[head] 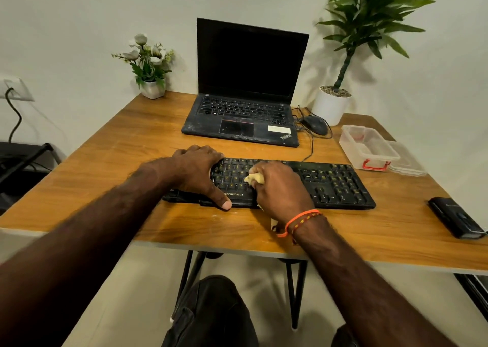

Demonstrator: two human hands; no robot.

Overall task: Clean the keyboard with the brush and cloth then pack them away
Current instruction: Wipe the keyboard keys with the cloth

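A black keyboard point(330, 183) with yellow letters lies across the wooden table point(105, 161) in front of me. My left hand point(198, 172) rests on its left end, fingers over the back edge and thumb on the front edge. My right hand point(280, 188) is closed on a bunched yellow cloth point(254, 178) that presses on the middle keys. A pale bit shows below my right wrist at the table's front, too hidden to identify. No brush is clearly in view.
An open black laptop point(245, 93) stands behind the keyboard, with a wired mouse point(314, 124) to its right. A clear plastic box point(367, 146) with red clips and its lid point(408, 161) sit at the right. A black case point(454, 217) lies near the right edge. Two potted plants stand at the back.
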